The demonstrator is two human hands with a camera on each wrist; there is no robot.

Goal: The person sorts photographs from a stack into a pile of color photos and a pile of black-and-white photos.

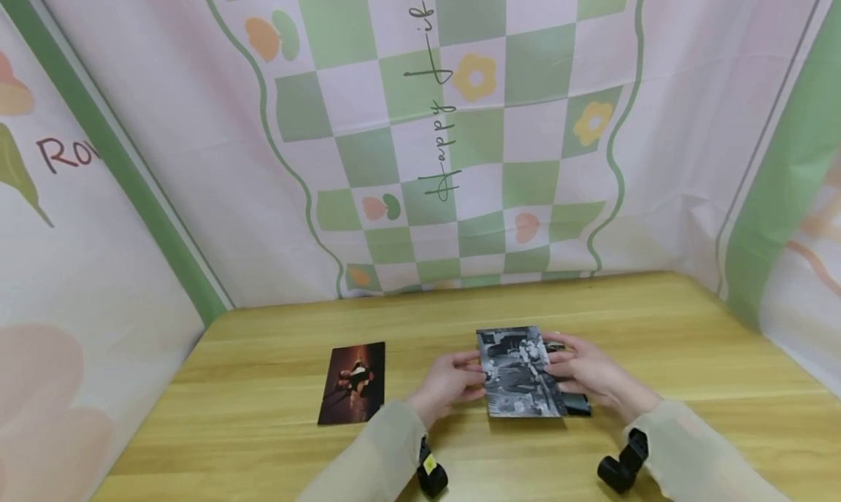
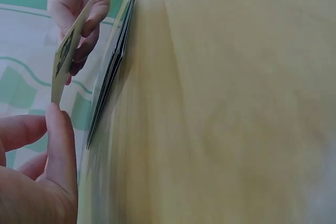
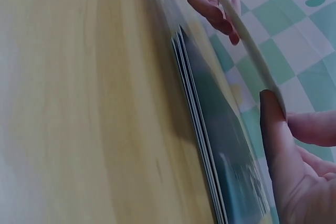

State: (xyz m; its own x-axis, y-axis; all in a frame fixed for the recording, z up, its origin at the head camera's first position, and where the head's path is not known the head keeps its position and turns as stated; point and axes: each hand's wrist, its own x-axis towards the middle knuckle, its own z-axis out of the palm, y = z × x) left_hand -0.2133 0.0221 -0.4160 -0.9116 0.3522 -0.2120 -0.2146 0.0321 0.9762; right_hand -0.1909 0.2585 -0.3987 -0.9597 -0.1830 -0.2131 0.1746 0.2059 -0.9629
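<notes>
Between both hands, raised off the table, is a black-and-white photo card (image 1: 519,374). Its left edge is pinched by the thumb and fingers of my left hand (image 1: 450,385). My right hand (image 1: 594,371) pinches the opposite edge. Seen edge-on in the left wrist view, the photo card (image 2: 65,56) is thin and tilted. Under it, a small stack of cards (image 3: 210,129) lies on the table, mostly hidden from the head view by the held card and right hand. A dark reddish photo card (image 1: 355,384) lies apart, left of the left hand.
The wooden table (image 1: 263,371) has its far edge against a hanging cloth (image 1: 486,137) with green checks and flowers. More patterned cloth (image 1: 79,268) hangs at the left side. Black wrist devices (image 1: 430,473) sit at both cuffs.
</notes>
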